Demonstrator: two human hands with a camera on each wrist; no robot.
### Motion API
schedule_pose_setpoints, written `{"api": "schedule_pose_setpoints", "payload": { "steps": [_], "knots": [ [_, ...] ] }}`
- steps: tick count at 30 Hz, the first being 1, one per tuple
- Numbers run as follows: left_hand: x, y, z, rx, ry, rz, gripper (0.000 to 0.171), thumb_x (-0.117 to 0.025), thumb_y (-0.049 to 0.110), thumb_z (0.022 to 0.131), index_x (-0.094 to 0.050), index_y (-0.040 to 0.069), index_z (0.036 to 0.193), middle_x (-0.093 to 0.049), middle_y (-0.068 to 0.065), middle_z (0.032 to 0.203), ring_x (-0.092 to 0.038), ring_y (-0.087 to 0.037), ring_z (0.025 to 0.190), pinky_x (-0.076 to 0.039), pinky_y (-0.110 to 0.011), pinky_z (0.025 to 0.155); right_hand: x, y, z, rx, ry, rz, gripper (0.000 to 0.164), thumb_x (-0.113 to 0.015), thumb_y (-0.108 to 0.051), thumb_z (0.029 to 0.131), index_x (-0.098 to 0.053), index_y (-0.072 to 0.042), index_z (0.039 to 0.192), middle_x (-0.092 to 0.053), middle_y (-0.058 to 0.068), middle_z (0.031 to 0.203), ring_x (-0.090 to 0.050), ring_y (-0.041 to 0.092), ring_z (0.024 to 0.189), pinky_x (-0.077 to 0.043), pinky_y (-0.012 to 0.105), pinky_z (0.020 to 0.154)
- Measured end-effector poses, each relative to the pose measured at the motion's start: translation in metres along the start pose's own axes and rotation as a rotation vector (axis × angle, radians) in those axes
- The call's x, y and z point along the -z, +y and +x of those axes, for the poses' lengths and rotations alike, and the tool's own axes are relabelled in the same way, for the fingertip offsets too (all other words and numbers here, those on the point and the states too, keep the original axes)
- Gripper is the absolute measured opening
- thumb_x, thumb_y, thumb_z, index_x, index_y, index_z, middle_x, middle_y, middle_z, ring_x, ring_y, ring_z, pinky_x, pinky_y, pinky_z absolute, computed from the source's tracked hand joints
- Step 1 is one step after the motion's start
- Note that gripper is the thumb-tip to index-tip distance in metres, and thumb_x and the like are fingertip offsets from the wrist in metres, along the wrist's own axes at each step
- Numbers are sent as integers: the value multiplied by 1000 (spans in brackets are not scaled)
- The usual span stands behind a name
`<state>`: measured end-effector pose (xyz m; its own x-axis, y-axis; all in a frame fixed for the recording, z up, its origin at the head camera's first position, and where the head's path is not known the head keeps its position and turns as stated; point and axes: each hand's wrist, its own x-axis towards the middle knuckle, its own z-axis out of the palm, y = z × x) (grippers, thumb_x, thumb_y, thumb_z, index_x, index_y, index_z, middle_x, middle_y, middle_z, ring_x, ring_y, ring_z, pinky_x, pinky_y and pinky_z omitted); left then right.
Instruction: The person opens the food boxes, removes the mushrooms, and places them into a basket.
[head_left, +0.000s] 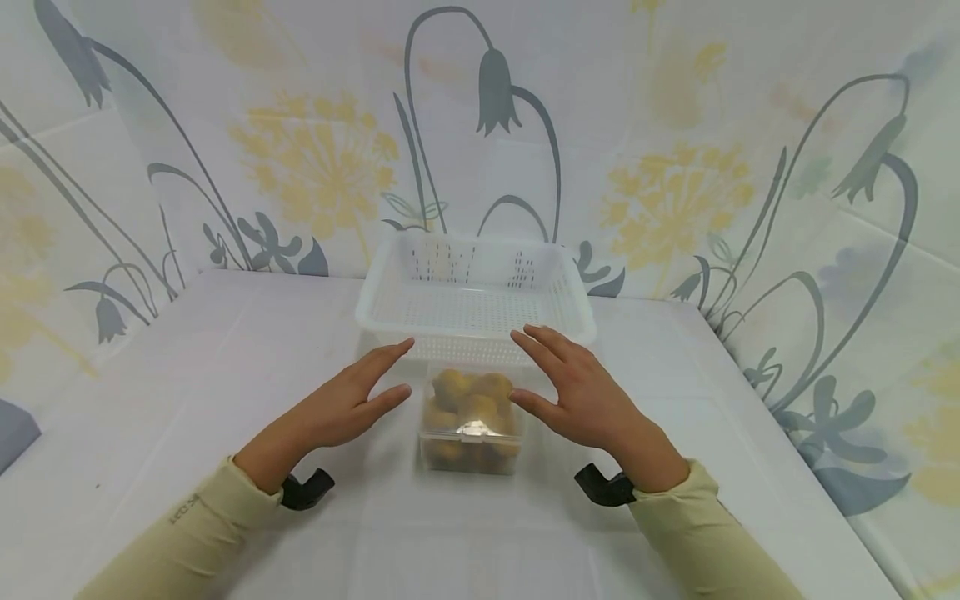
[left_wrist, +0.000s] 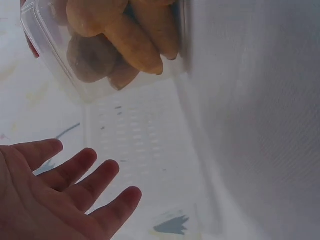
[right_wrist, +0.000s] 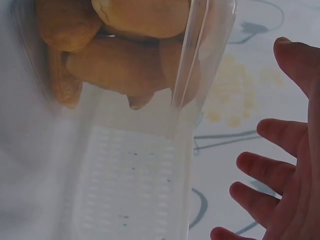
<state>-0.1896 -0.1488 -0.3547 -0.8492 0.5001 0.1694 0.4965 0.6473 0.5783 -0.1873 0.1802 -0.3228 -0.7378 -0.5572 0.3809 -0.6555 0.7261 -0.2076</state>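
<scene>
A clear lidded plastic box (head_left: 472, 457) stands on the table, filled with several tan, mushroom-shaped pieces (head_left: 477, 408) that have rounded caps and thick stems. My left hand (head_left: 352, 404) hovers left of the box, fingers straight and pointing towards it, with a gap between. On the other side, my right hand (head_left: 573, 387) is held with fingers spread, its thumb overlapping the box's right edge in the head view. Both wrist views show spread fingers apart from the box, and neither hand holds anything.
Right behind the box stands a white perforated basket (head_left: 472, 308), with nothing seen inside. A white cloth (head_left: 187, 375) covers the table, and flower-printed fabric (head_left: 637, 125) hangs behind and at the sides. A grey object (head_left: 15, 433) shows at the left edge.
</scene>
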Motion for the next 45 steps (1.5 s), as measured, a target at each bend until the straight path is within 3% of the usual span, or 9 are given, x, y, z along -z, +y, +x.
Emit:
{"api": "schedule_pose_setpoints", "payload": {
  "steps": [4, 8, 12, 17, 26, 33, 41, 45],
  "knots": [
    [-6, -2, 2, -3, -30, -92, 64, -43, 46, 101, -21, 19, 155, -28, -6, 159, -26, -30, 146, -25, -57, 115, -4, -4, -1, -9, -15, 22, 69, -64, -43, 90, -37, -20, 149, -41, 8, 150, -41, 32, 137, -38, 54, 107],
    [-10, -1, 4, 10, -49, -137, 66, -45, 47, 100, -18, 23, 155, -31, -5, 157, -31, -31, 144, -27, -58, 113, -7, -7, -2, -3, -25, 21, 70, -65, -44, 90, -36, -20, 149, -40, 6, 151, -41, 32, 137, -37, 54, 108],
    [-13, -2, 5, 16, -71, -192, 69, -48, 46, 99, -16, 24, 156, -33, -9, 155, -35, -33, 141, -29, -58, 112, -9, -9, -1, 29, -22, 20, 70, -65, -45, 90, -37, -21, 149, -40, 6, 151, -41, 31, 138, -37, 54, 107],
    [-19, -2, 7, 15, -128, -294, 77, -55, 43, 96, -11, 23, 157, -29, -12, 157, -30, -32, 144, -29, -54, 114, -12, -13, -1, 77, -25, 16, 70, -64, -48, 89, -38, -22, 149, -41, 5, 151, -41, 30, 138, -38, 52, 107],
    [-29, 1, 11, 100, -156, -341, 100, -67, 45, 87, -1, 18, 157, -15, -16, 162, -34, -47, 139, -31, -59, 111, -23, -18, -2, 142, -35, 11, 67, -56, -57, 91, -43, -20, 146, -43, 5, 150, -40, 31, 139, -37, 52, 109],
    [-34, 4, 11, 155, -216, -419, 118, -78, 43, 78, 7, 17, 156, -9, -14, 163, -24, -40, 146, -30, -54, 114, -31, -21, -2, 168, -47, -14, 69, -55, -61, 89, -44, -22, 145, -43, 4, 150, -38, 31, 141, -33, 56, 110],
    [-42, 8, 11, 250, -213, -451, 131, -87, 45, 67, 7, 22, 156, -7, -10, 163, -34, -41, 141, -33, -52, 112, -38, -24, -2, 170, -102, -29, 69, -59, -57, 88, -41, -24, 147, -38, 1, 154, -32, 30, 144, -29, 56, 113],
    [-44, 7, 11, 262, -208, -480, 133, -87, 44, 66, 8, 24, 156, -6, -7, 164, -30, -36, 144, -31, -50, 114, -42, -24, -2, 179, -106, -34, 70, -61, -57, 88, -40, -24, 147, -36, 1, 155, -32, 30, 144, -30, 57, 112]
  ]
}}
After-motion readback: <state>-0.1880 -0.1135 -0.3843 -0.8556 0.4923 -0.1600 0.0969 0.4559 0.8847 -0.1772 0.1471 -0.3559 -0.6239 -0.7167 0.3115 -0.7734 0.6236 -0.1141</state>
